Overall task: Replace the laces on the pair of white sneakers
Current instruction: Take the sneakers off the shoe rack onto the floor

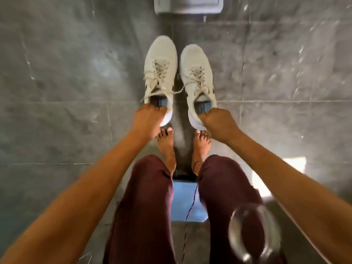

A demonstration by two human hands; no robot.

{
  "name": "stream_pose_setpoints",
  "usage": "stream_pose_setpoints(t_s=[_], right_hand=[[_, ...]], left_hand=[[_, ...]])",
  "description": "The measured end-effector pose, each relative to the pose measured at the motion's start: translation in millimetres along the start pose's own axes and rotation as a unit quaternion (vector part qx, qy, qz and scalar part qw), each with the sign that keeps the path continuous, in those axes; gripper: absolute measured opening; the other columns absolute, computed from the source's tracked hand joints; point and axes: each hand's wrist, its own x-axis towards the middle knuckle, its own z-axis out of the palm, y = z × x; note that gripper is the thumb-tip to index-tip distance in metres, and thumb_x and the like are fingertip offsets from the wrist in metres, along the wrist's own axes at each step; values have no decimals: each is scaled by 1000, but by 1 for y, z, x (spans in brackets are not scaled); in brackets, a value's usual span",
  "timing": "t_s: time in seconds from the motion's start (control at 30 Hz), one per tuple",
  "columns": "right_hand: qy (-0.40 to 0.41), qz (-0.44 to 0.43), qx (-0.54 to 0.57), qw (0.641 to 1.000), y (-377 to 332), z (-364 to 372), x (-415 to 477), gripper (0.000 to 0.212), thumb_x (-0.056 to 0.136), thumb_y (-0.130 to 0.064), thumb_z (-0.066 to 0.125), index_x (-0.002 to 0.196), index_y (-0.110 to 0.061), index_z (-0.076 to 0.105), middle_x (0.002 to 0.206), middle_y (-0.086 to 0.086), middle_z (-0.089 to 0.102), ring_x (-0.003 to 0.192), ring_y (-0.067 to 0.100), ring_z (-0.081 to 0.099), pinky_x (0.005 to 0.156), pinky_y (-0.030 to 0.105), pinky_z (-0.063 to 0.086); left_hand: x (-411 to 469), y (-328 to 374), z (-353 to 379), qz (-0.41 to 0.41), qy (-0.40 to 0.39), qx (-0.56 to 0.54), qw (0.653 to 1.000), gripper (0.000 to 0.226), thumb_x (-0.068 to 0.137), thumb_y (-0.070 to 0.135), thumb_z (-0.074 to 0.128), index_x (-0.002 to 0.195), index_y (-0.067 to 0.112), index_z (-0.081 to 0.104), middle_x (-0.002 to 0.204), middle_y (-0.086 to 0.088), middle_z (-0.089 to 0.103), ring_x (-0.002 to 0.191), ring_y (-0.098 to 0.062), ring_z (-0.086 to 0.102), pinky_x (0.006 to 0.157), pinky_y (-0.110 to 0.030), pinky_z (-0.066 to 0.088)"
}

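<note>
Both hands pinch heels: left hand [147, 119] on left sneaker [161, 73], right hand [217, 122] on right sneaker [198, 80], toes pointing away, laces [161, 71] in.

trousers [144, 206]: maroon | feet [167, 147]: bare | ankle thread [196, 165]: dark

Open floor [66, 73] beside both sneakers [162, 58]; bare feet [166, 145] just behind them.

Laced white sneakers [179, 77] side by side
</note>
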Motion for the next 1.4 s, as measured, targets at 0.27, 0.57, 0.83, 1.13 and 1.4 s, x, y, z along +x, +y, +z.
stream_pose_setpoints(t_s=[0.27, 0.57, 0.83, 1.13, 1.4], right_hand=[[79, 16, -20, 997, 16, 112, 98, 28, 81, -4, 53, 108, -7, 58, 105, 14, 65, 96, 34, 59, 76, 39, 47], [218, 6, -17, 976, 13, 145, 126, 19, 73, -4, 64, 92, -3, 64, 85, 22, 66, 78, 39, 62, 63, 37, 46], [190, 36, -53, 980, 6, 154, 119, 21, 84, -19, 52, 103, -14, 56, 104, 9, 65, 97, 30, 60, 72, 34, 45], [174, 32, -7, 984, 4, 139, 99, 46, 88, -27, 56, 131, -17, 45, 131, 5, 51, 121, 24, 46, 93, 35, 43], [261, 4, -26, 965, -7, 124, 63, 48, 84, -29, 62, 129, -22, 48, 130, -2, 53, 118, 21, 50, 91, 33, 43]], left_hand=[[92, -17, 118, -3, 70, 56, 996, 32, 84, 3, 49, 116, 5, 53, 98, -21, 62, 90, -40, 57, 65, -41, 42], [124, -34, 149, 17, 180, 59, 982, 18, 80, 7, 62, 97, 5, 57, 83, -22, 62, 79, -42, 59, 62, -40, 43], [103, -18, 166, -7, 156, 86, 984, 24, 82, 13, 56, 105, 16, 53, 101, -10, 64, 92, -31, 62, 66, -36, 45], [84, -23, 150, 8, 132, 51, 990, 53, 85, 24, 56, 137, 22, 43, 131, -6, 55, 122, -26, 48, 101, -34, 38], [34, -26, 116, 16, 183, 13, 983, 47, 87, 38, 60, 130, 22, 51, 129, -2, 55, 118, -21, 51, 96, -36, 43]])
